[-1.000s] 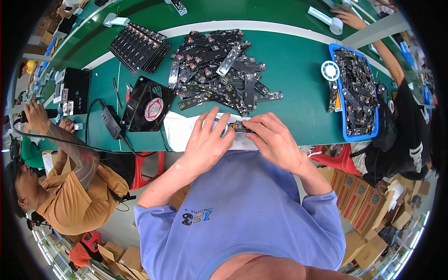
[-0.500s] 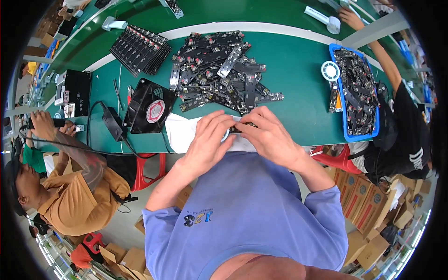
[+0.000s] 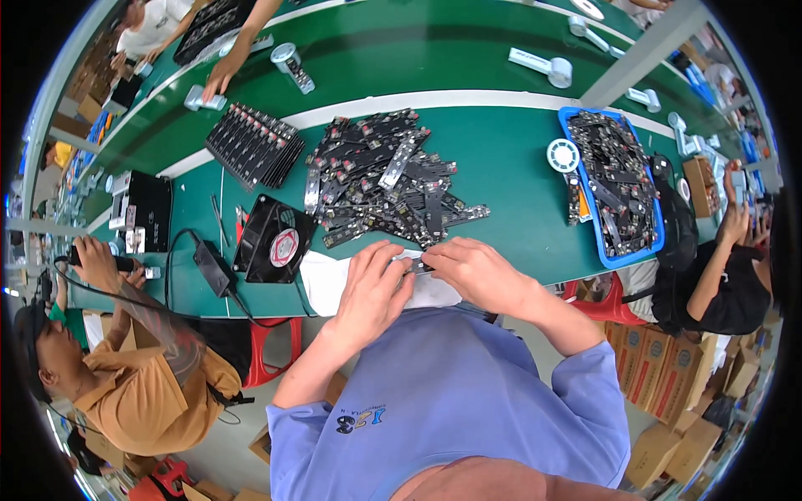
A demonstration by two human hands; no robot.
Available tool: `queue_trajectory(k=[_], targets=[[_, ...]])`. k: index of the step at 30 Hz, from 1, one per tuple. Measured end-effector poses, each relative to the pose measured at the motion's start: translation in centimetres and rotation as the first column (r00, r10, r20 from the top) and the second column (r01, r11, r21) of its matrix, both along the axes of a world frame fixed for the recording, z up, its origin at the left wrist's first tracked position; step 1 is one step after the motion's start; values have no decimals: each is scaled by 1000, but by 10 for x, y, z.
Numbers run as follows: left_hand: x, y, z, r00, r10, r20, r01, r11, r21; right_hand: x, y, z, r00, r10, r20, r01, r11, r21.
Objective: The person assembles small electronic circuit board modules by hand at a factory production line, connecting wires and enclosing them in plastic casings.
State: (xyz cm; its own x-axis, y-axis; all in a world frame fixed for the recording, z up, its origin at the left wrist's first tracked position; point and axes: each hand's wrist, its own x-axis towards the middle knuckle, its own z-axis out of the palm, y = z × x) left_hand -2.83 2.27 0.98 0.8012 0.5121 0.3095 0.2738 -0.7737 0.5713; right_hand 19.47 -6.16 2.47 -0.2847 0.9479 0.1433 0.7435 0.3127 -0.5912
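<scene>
Currently, the right hand [image 3: 480,274] pinches a small dark board [image 3: 422,265] near the board pile [image 3: 388,159]; the left hand [image 3: 369,290] curls at its other end, hold partly hidden. A black fan [image 3: 282,247] stands left of that pile.

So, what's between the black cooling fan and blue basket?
In the head view: a heap of narrow circuit boards, then green tabletop, then a round white fan head at the basket's rim.
</scene>
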Motion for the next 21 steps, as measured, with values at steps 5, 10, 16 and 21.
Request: queue_trajectory(k=[5, 10, 16, 21], targets=[[0, -1, -1, 1000, 17, -6, -17, 1000, 6, 5, 0, -5, 997, 3, -80, -13, 992, -128], [-1, -1, 4, 980, 49, 194, -95, 967, 237, 1, -12, -11, 997, -32, -74, 26, 996, -83], [-24, -16, -36, 907, 136, 399, -210, 966, 148, 39, -4, 37, 961, -220, -167, 243, 961, 134], [1, -29, -54, 959, 90, 269, -133, 980, 147, 68, 82, 47, 888, -434, -150, 445, 894, 49]])
